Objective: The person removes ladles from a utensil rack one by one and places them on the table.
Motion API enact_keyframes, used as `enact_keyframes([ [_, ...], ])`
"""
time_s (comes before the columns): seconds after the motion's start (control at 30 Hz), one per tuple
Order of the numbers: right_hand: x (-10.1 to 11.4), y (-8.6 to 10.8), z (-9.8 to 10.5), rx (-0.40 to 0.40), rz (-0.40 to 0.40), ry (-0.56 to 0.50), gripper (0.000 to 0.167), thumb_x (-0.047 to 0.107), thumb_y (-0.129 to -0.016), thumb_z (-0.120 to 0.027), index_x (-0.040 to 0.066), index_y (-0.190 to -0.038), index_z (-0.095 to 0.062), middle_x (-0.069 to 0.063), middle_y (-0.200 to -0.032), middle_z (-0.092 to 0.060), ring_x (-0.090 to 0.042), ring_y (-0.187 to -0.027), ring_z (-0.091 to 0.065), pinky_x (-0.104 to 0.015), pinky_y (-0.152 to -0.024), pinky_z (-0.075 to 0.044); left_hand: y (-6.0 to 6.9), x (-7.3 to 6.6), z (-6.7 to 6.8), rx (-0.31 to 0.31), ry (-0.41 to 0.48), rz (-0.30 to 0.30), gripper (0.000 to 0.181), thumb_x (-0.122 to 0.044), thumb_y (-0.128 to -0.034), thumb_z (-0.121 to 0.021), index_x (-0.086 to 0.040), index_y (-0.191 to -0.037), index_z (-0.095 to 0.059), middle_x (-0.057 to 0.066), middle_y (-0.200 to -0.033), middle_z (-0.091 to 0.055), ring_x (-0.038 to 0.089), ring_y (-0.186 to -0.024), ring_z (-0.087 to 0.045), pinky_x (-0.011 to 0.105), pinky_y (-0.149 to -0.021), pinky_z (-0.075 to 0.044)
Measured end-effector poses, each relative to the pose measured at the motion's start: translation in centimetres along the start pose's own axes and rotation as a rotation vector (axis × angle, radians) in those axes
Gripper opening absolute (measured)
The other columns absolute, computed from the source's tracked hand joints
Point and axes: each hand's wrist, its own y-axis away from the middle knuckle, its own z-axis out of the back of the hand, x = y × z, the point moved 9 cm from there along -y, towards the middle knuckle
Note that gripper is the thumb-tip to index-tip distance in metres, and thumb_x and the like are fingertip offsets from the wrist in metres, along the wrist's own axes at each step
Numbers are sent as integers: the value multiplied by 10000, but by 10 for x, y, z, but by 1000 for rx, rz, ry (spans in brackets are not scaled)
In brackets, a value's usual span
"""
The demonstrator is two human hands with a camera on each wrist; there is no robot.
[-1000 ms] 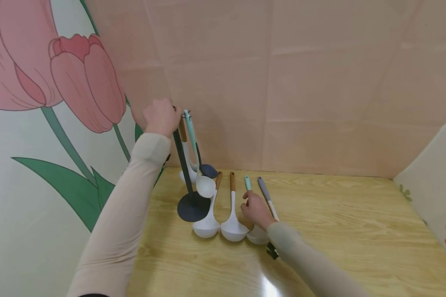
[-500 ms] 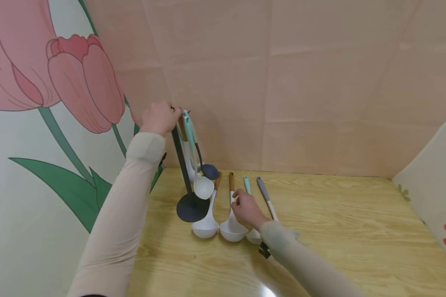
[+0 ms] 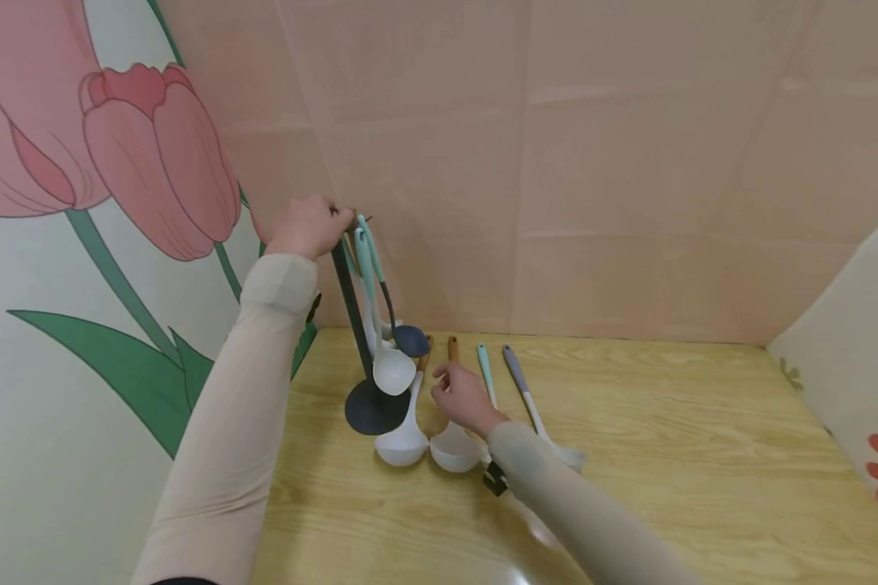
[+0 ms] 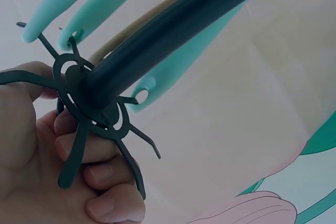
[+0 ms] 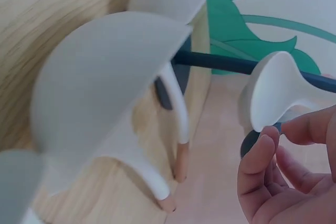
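My left hand [image 3: 307,227] grips the top of a black utensil stand [image 3: 353,313]. Its fingers curl around the hook ring [image 4: 75,153] in the left wrist view. From the hooks hang a white ladle with a turquoise handle [image 3: 393,374], a dark blue ladle [image 3: 412,341] and other utensils partly hidden behind. My right hand [image 3: 462,398] hovers over a lying white ladle with a brown handle [image 3: 455,451], hiding its middle. Its fingers are loosely bent, thumb and forefinger apart, with nothing seen between them [image 5: 289,171].
Left of it lies another brown-handled white ladle [image 3: 401,447], beside the stand's round base [image 3: 369,410]. To the right lie ladles with a turquoise handle [image 3: 485,366] and a grey-purple handle [image 3: 515,370]. The wooden table [image 3: 688,439] meets a pinkish backdrop [image 3: 629,203].
My right hand has moved left, from over the turquoise-handled lying ladle to over the brown-handled one. The hanging ladles have shifted around the stand's top, while my left hand stays there.
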Motion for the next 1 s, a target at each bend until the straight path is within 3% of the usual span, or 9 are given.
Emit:
enact_keyframes([
  [0.23,21,-10,-3,38,28,-58,280,117,-938,-602,-11,-1186,-631,-100,-1014,-665,-135,-659,-548,-283,-612,-480,0,-2,-2,26,39,-8,513,-477,-1021,-341,-85,-1016,-671,113,-1065,-611,272,-869,-515,391,-700,-416],
  [0.33,30,-13,-3,44,46,-71,314,108,-930,-627,-21,-1215,-616,-130,-1075,-668,-167,-708,-582,-315,-682,-503,0,-2,-2,34,44,-4,517,-479,-1019,-341,-87,-1067,-675,116,-1083,-607,273,-886,-514,395,-719,-419],
  [0.47,41,-16,-7,70,56,-97,401,117,-921,-643,-27,-1288,-574,-178,-1166,-655,-273,-952,-643,-395,-847,-522,1,-3,-3,48,60,5,524,-491,-1020,-343,-89,-1126,-662,125,-1119,-603,285,-918,-517,420,-752,-435],
  [0.6,52,-21,-15,101,44,-129,492,146,-926,-654,-17,-1369,-515,-197,-1286,-612,-347,-1178,-588,-459,-968,-487,2,-3,-3,48,72,9,511,-488,-1023,-344,-79,-1089,-644,125,-1089,-594,286,-917,-516,421,-755,-439],
  [0.77,66,-28,-24,115,44,-102,601,199,-934,-665,3,-1452,-433,-176,-1403,-547,-348,-1306,-512,-467,-1063,-421,3,-2,-4,52,74,-1,495,-491,-1026,-340,-78,-1017,-614,131,-1059,-586,284,-894,-513,414,-729,-432],
  [1.0,83,-35,-25,98,83,-156,683,184,-918,-664,-12,-1494,-355,-217,-1473,-467,-358,-1360,-456,-482,-1094,-391,3,-2,-5,71,70,2,529,-507,-1024,-336,-96,-1194,-623,152,-1217,-582,304,-993,-517,458,-809,-450],
])
